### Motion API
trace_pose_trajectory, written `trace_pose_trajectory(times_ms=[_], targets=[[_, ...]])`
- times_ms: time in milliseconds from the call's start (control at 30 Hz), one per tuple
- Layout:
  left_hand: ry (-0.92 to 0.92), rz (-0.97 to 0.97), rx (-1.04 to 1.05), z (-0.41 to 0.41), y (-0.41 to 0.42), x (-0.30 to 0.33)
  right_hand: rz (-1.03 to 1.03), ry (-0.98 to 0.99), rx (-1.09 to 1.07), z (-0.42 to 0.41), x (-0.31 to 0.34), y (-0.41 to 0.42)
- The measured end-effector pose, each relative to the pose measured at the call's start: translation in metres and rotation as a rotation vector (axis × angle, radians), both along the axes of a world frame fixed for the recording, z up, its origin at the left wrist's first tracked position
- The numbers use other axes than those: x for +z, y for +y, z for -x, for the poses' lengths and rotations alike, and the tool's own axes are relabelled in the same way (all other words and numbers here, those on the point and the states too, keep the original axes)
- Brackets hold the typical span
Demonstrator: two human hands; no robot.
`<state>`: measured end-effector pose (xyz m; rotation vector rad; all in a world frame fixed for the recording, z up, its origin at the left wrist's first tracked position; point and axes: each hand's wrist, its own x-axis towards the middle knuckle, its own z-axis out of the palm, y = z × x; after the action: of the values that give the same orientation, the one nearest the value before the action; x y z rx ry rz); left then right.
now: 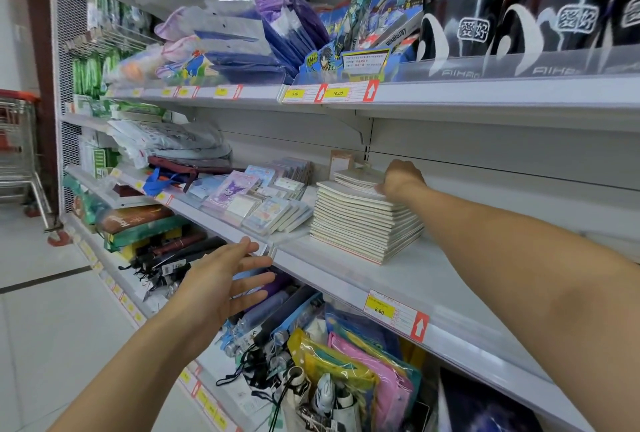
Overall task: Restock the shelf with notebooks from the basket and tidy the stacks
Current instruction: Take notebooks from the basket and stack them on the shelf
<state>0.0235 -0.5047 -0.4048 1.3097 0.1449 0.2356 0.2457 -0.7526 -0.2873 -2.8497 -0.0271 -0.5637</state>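
A tall stack of cream notebooks (360, 220) sits on the white middle shelf (433, 279), with a smaller pile of the same notebooks lying askew on top. My right hand (401, 179) reaches in from the right and rests on that top pile at its right edge, fingers curled on the covers. My left hand (228, 275) hovers open in front of the shelf's edge, lower left of the stack, palm facing the shelf and holding nothing. No basket is in view.
Left of the stack lie small cartoon notepads (263, 203) in wrappers. Pen display boxes (519, 22) fill the shelf above. Umbrellas and plastic folders (349, 362) crowd the shelf below. A shopping cart (17, 154) stands far left in the aisle. Bare shelf lies right of the stack.
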Motion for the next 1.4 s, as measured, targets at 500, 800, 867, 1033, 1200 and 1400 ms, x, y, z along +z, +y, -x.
trace_pose_trajectory(times_ms=[500,800,867,1033,1200,1400], targets=[[0.043,-0.044,0.001,-0.006,0.003,-0.002,0.42,-0.097,0.012,0.015,-0.003,0.003],[0.221,-0.502,-0.116,0.025,0.022,-0.023,-0.165,-0.49,0.339,0.079,-0.062,0.055],[0.371,-0.785,-0.195,0.033,0.041,-0.045,-0.346,-0.333,0.625,0.127,-0.132,0.1],[0.95,-1.403,-0.58,0.072,0.097,-0.101,-0.102,0.832,0.721,0.237,-0.375,0.176],[0.936,-1.268,-0.509,0.104,0.133,-0.112,-0.351,1.072,0.26,0.3,-0.496,0.19],[0.9,-1.261,-0.47,0.126,0.157,-0.115,-0.639,0.802,0.071,0.314,-0.52,0.212]])
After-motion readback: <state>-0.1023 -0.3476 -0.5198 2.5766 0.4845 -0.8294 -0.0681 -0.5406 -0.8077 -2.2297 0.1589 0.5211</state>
